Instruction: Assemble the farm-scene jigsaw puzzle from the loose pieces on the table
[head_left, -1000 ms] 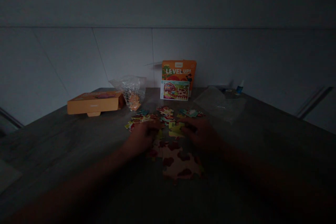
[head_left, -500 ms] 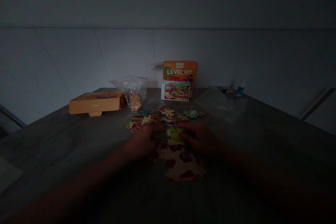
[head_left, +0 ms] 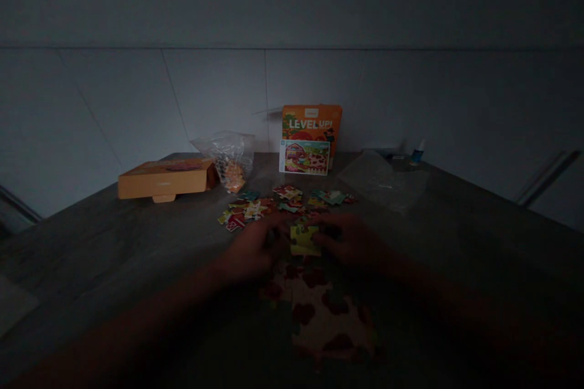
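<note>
The light is dim and both hands are dark. A yellow-green jigsaw puzzle piece (head_left: 305, 241) is tilted up between my hands. My right hand (head_left: 353, 242) pinches its right edge. At the left edge, my left hand (head_left: 250, 247) has its fingers curled against the same piece; its fingertips are partly lost in shadow. Closer to me lies a joined puzzle section (head_left: 326, 313) with a pink ground and dark red patches. Beyond my hands is a loose heap of puzzle pieces (head_left: 255, 209), with more pieces (head_left: 331, 196) to its right.
An orange box (head_left: 164, 180) lies at the left, beside a clear bag of pieces (head_left: 232, 170). An orange "LEVEL UP!" box (head_left: 311, 123) stands at the back, a farm picture card (head_left: 305, 158) leaning before it. An empty plastic bag (head_left: 387, 182) and a small bottle (head_left: 417, 152) are at the right.
The joined section has slid toward me and slightly right, opening a gap from the yellow-green piece. My hands have stayed about the same place, with that piece a little lower.
</note>
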A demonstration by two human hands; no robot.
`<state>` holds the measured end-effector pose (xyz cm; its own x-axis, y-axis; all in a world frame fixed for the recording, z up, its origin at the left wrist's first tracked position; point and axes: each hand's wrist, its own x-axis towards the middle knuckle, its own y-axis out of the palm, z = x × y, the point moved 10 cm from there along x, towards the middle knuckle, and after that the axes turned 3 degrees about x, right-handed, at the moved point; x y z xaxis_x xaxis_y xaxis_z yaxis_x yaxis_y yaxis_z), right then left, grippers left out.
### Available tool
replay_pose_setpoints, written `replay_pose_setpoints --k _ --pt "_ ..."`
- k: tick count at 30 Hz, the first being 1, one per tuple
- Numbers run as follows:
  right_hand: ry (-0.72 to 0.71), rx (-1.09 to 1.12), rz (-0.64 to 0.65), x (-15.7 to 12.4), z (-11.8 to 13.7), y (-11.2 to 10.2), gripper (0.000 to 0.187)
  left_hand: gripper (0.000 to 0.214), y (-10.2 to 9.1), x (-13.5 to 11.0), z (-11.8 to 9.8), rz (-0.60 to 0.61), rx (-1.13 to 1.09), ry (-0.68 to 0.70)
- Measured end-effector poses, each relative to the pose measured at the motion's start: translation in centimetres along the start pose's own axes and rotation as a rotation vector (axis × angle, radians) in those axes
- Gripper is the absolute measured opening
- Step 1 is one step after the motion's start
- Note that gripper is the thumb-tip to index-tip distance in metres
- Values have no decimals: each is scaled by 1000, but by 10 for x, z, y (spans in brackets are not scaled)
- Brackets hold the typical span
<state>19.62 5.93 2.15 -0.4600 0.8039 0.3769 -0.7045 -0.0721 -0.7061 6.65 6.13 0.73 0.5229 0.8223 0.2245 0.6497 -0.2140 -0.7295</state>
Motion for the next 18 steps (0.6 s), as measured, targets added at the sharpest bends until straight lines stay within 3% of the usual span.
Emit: replay_pose_setpoints --k 6,12,18 --pt "24 12 17 0 -2 1 24 15 -7 1 -4 -56 4 8" --pt "49 -32 128 -2 -1 10 21 23 3 2 -2 25 40 38" --pt "66 -77 150 -1 -2 13 17 24 10 3 -2 85 56 47"
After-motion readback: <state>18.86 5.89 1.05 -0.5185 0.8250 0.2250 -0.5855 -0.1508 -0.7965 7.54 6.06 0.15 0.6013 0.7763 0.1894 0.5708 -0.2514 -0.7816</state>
